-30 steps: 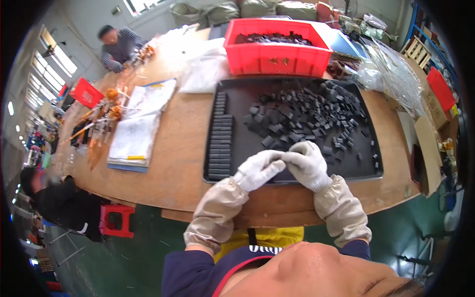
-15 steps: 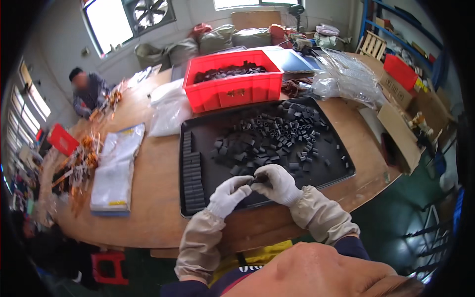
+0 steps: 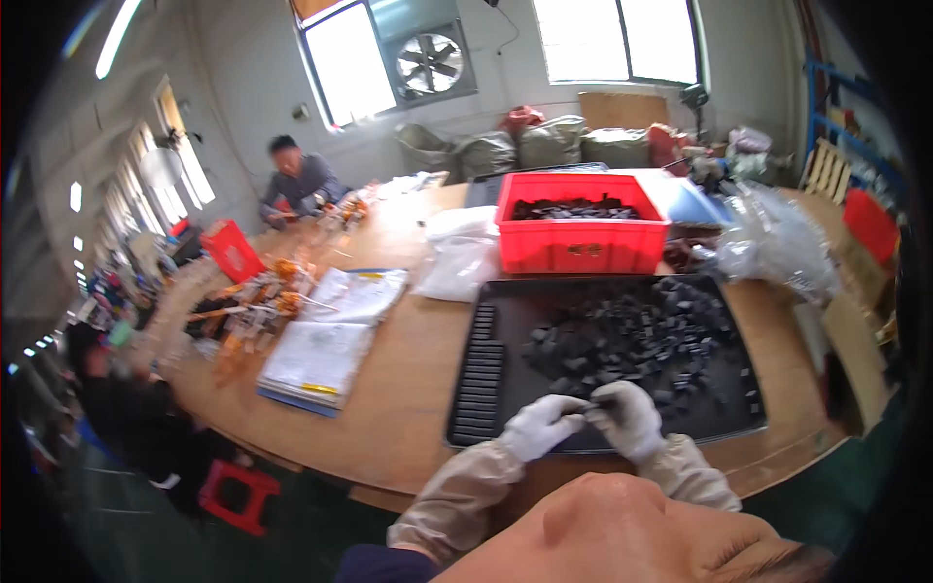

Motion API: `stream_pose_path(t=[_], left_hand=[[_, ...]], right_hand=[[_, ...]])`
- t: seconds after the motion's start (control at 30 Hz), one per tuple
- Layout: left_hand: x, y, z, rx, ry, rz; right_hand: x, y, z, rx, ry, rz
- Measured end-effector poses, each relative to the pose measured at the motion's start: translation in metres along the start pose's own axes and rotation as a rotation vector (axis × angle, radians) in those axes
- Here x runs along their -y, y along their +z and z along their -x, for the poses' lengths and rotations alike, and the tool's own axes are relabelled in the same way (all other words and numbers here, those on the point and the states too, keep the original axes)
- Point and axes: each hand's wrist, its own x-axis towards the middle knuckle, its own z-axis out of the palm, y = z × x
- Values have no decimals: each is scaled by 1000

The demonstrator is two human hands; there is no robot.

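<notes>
Both my hands wear white gloves and meet over the near edge of a black tray (image 3: 544, 291). My left hand (image 3: 540, 428) is closed in a pinch, fingertips pointing right. Against it, my right hand (image 3: 630, 418) is also pinched. Between their fingertips is a small black piece (image 3: 589, 408), mostly covered and blurred. Many short black tube pieces (image 3: 646, 335) lie loose across the tray's middle and right. Along its left side, more black pieces (image 3: 476, 379) lie in neat rows.
Behind the tray stands a red bin (image 3: 583, 255) full of dark pieces. Left are clear plastic bags (image 3: 455, 267), a white paper stack (image 3: 326, 340) and orange-tipped wire bundles (image 3: 277, 291). A person (image 3: 301, 185) works at the far left; another (image 3: 136, 418) sits nearer, beside a red stool (image 3: 241, 496).
The view has swung left and up, so the tray and my hands appear farther right and lower. My hands stay together at the tray's near edge, fingertips still pinched.
</notes>
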Motion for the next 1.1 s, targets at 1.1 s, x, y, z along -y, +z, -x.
stream_pose_path(t=[1.1], left_hand=[[-5, -1, -4, 95, -216, 430]], right_hand=[[3, -16, -23, 198, -2, -85]])
